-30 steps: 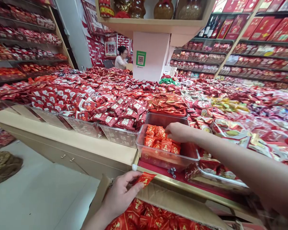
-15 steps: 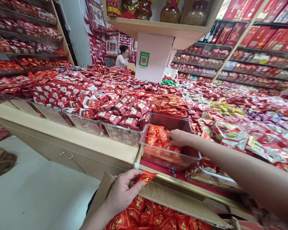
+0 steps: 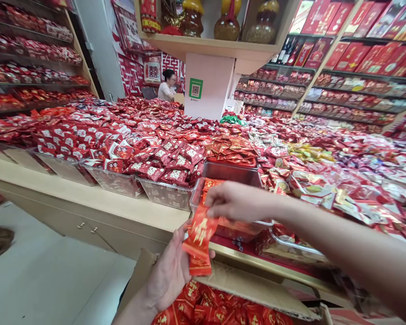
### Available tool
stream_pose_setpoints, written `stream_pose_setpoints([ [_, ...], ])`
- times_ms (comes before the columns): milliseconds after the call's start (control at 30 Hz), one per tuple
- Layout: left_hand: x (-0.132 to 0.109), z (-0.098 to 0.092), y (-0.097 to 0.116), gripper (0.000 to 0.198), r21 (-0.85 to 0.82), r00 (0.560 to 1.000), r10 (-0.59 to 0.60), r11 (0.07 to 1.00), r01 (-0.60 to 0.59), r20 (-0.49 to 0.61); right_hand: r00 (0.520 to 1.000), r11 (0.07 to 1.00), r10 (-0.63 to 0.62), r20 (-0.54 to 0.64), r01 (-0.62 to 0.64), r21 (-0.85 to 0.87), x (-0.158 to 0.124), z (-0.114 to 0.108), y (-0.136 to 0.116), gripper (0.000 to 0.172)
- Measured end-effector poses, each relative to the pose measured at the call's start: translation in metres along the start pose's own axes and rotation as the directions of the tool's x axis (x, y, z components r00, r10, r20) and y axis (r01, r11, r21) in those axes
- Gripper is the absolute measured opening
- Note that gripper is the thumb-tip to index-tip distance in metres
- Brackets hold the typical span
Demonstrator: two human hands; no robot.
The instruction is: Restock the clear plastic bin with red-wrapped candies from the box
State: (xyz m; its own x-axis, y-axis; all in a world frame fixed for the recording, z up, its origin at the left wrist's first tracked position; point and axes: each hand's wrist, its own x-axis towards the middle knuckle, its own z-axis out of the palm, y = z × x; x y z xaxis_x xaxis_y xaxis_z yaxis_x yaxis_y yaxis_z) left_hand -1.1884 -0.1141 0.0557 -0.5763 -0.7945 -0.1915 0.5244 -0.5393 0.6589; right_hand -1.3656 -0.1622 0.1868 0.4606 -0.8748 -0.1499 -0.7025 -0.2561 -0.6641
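My right hand [image 3: 232,201] pinches a red candy packet with gold print [image 3: 202,229] by its upper end, over the near rim of a clear plastic bin [image 3: 240,229]. Just below, my left hand [image 3: 171,273] is closed on a second red packet [image 3: 200,267], its thumb showing at the right side. The two packets overlap between my hands. Similar red packets [image 3: 209,184] lie inside the bin, partly hidden by my right hand. Under my hands stands an open cardboard box [image 3: 257,282] filled with more of these packets [image 3: 219,309].
Clear bins [image 3: 165,192] heaped with dark red packets line the counter [image 3: 131,205] to the left. White and red packets [image 3: 311,185] are piled at right. A pillar with a green code sign [image 3: 195,89] rises behind. A person [image 3: 165,88] sits far back.
My right hand has come out of the bin toward my left hand, bringing a red packet. My left hand has turned palm-up with its own packet. The view has shifted slightly.
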Motion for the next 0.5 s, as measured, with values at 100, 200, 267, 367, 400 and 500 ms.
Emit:
stream_pose_setpoints([
  [100, -0.007, 0.008, 0.001, 0.051, 0.054, 0.997, -0.067, 0.996, 0.065, 0.024, 0.994, 1.000, -0.015, 0.112, 0.016, -0.012, 0.006, 0.016, -0.002, 0.007],
  [200, -0.008, 0.002, 0.005, 0.059, 0.193, 0.997, -0.014, 0.981, 0.028, -0.075, 0.999, 0.995, 0.031, -0.045, -0.035, -0.093, 0.021, -0.004, 0.017, 0.012],
  [267, -0.005, -0.007, 0.007, 0.062, 0.289, 0.986, 0.095, 0.956, -0.052, -0.139, 0.974, 0.951, 0.089, -0.206, -0.145, -0.275, 0.035, -0.022, 0.038, 0.015],
  [367, 0.003, -0.019, 0.006, 0.060, 0.436, 0.944, 0.239, 0.892, -0.120, -0.229, 0.965, 0.775, 0.166, -0.201, -0.254, -0.578, 0.059, -0.033, 0.069, 0.021],
  [400, 0.005, -0.022, 0.006, 0.058, 0.468, 0.934, 0.262, 0.875, -0.124, -0.243, 0.966, 0.713, 0.207, -0.157, -0.259, -0.652, 0.065, -0.031, 0.077, 0.025],
  [500, 0.009, -0.029, 0.003, 0.057, 0.499, 0.921, 0.288, 0.858, -0.125, -0.264, 0.926, 0.581, 0.374, -0.047, -0.274, -0.766, 0.080, -0.020, 0.089, 0.031],
])
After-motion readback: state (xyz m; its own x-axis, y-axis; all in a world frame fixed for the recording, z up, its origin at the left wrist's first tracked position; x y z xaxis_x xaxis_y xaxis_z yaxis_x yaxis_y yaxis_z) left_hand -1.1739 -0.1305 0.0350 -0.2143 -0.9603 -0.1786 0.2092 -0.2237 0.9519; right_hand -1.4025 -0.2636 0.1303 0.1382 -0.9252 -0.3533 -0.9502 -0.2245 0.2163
